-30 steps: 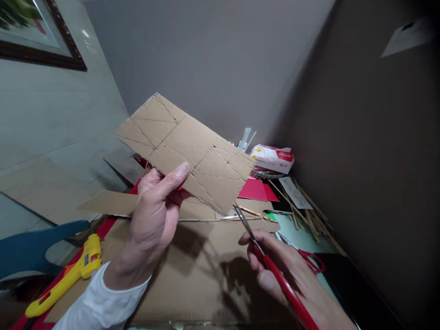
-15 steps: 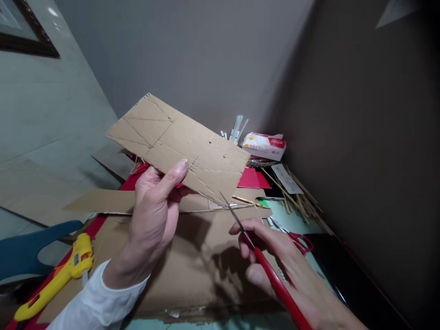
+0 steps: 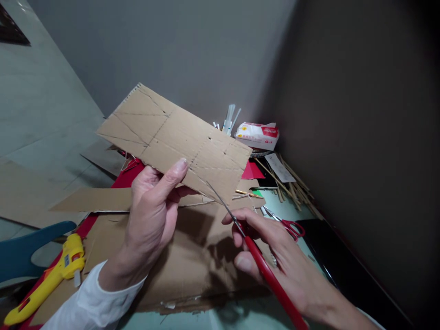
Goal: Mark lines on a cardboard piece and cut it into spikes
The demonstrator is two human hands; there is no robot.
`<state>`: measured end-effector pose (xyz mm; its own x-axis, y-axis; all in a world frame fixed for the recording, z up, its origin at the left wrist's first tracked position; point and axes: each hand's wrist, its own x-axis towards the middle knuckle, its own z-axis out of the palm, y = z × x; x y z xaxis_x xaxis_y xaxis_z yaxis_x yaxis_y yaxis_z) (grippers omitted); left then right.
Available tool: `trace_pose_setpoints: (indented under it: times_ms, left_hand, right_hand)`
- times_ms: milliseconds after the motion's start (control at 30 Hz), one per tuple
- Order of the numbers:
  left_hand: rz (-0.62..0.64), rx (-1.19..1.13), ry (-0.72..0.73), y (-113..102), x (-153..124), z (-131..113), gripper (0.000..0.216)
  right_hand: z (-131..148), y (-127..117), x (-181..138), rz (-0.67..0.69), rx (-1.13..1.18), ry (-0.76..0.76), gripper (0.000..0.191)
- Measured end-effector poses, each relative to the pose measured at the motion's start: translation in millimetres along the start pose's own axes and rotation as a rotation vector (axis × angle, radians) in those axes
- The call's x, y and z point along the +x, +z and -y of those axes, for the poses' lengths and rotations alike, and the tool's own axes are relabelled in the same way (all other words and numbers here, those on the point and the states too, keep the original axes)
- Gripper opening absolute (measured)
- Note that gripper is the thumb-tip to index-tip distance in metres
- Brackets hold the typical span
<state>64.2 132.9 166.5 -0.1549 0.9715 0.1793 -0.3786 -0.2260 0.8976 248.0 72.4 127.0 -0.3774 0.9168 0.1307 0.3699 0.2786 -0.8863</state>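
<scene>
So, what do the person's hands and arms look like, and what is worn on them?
Both hands are bare: the left hand and the right hand show no gloves, rings or watch. A white long fabric sleeve covers the left arm to the wrist. The right wrist is uncovered.

My left hand (image 3: 151, 220) is raised in front of me, the wrist bent back. Its forearm comes up from the lower left in a white sleeve (image 3: 91, 305). The thumb (image 3: 175, 170) lies flat along the near face of the cardboard piece (image 3: 172, 137). The rest of that hand curls behind, pinching the lower edge. My right hand (image 3: 275, 259) sits lower and to the right, with its forearm running off the bottom right corner. Its fingers (image 3: 247, 220) are closed round the red handles of the scissors (image 3: 268, 275), forefinger stretched forward. The blades point up and left, their tip at the cardboard piece's lower edge.
</scene>
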Motion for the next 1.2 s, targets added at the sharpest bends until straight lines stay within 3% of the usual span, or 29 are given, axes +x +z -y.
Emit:
trace_pose_setpoints:
  times_ms: [433,1200]
  left_hand:
    - [0.006,-0.011,0.021,-0.2,0.8,-1.0,0.017]
    - [0.008,0.030,-0.023,-0.4,0.0,-2.6,0.008]
  right_hand:
    - [1.0,-0.8,-1.6,-0.023,-0.007,0.011,0.022]
    - [-4.6,0.3,1.2,-0.047,-0.097,-0.021,0.018]
